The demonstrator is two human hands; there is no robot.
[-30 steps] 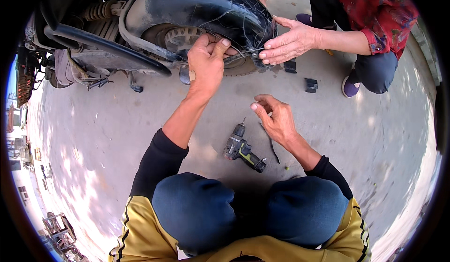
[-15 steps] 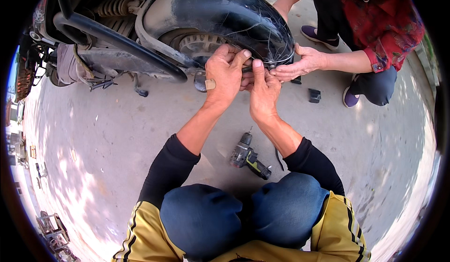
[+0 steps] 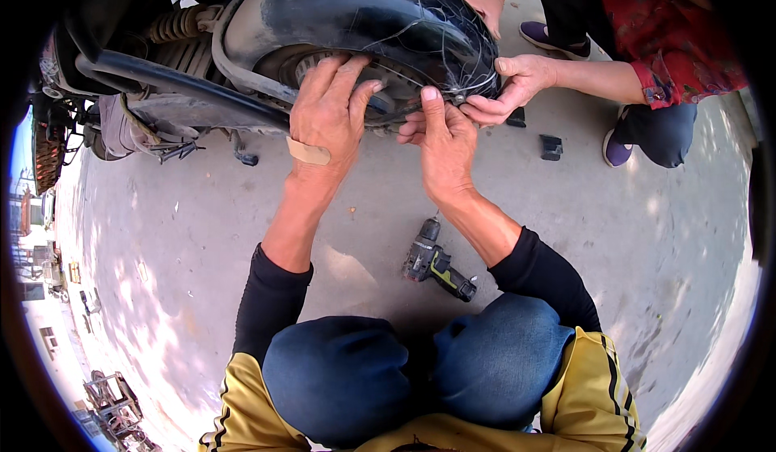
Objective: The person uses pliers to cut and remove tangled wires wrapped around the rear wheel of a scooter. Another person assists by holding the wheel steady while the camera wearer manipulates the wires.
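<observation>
A black, scuffed fender (image 3: 347,16) with thin pale lines across one end curves over the scooter's wheel. My left hand (image 3: 323,125), a plaster on its wrist, reaches to the wheel hub with fingers stretched out, seemingly holding nothing. By the fender's lower right edge is my right hand (image 3: 446,145), thumb raised and other fingers curled; what they close on is hidden. Just past its fingertips a small bolt head (image 3: 459,99) shows. A co-worker's hand (image 3: 521,84) touches the fender end there, and their other hand (image 3: 487,6) rests on its far side.
On the concrete below my hands lies a cordless drill (image 3: 436,260), its bit pointing toward the wheel. A small black block (image 3: 551,147) sits on the ground near the co-worker's shoe (image 3: 617,147). The scooter's black tubular bar (image 3: 202,84) extends to the left.
My left hand has moved left, away from my right hand, and its fingers have straightened toward the hub. My right hand stays by the fender edge. The whole view has shifted slightly.
</observation>
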